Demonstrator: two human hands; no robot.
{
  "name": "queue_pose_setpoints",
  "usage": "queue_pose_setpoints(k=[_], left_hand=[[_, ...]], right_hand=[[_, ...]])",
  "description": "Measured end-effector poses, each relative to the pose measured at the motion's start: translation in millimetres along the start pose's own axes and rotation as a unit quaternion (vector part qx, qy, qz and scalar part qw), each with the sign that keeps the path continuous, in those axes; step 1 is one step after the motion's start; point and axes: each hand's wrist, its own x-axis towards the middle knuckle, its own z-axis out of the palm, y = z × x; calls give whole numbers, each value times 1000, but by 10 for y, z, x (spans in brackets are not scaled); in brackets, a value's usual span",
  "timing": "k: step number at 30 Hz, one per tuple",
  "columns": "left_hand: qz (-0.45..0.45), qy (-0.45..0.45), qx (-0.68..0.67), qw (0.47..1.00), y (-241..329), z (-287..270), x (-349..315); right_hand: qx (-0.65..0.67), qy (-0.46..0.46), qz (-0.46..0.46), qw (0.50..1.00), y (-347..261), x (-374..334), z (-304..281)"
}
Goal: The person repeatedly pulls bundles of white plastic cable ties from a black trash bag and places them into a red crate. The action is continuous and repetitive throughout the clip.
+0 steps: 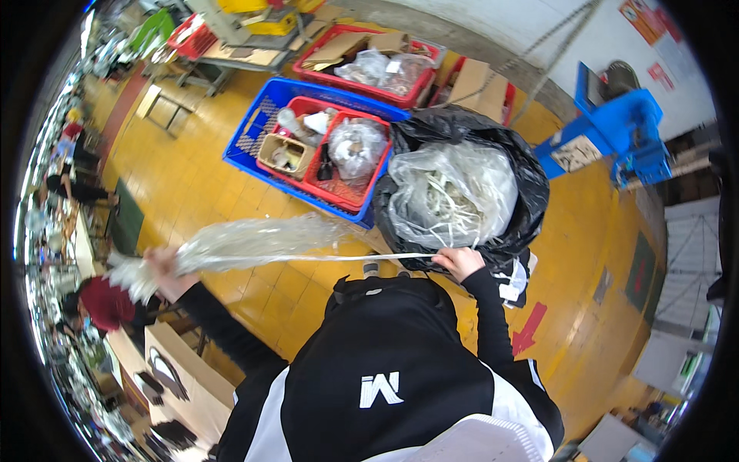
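Observation:
My left hand (168, 273), stretched far out to the left and smeared by motion, is closed around a long bundle of clear whitish plastic strips (246, 240). The bundle's loose ends stick out past the fist, while the rest trails to the right. At the right, my right hand (459, 263) pinches the end of one narrow white strip (369, 256), which runs taut between both hands. Just beyond that hand sits a black plastic bag (531, 165). It holds a clear plastic bag (412, 165) with tangled white strips (450, 204) inside.
A blue crate (250, 150) with red bins (331, 115) of plastic bags stands ahead. Behind it is another red crate (435, 58) with cardboard and bags. A blue machine (608, 127) is at the right. Tables and other people (108, 304) are at the left.

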Motion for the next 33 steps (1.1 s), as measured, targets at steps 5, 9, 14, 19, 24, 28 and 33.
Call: queue_pose_setpoints(k=[5,9,14,19,24,28,33], left_hand=[[324,196,303,874,941,-331,106],[417,225,183,862,1533,-495,0],[425,252,220,841,1460,37,-219],[291,178,199,919,886,536,-209],[175,43,116,977,707,254,-362],[129,66,120,982,498,273,-520],[75,109,127,983,391,224,-670]], right_hand=[[15,58,39,997,363,-23,-51],[101,181,43,977,928,267,183],[129,185,124,966,1497,938,441],[-12,145,152,978,2075,1476,850],[25,145,222,964,2035,1623,1006],[-37,24,339,940,2295,1586,1302],[-52,-93,362,926,2202,1476,1328]])
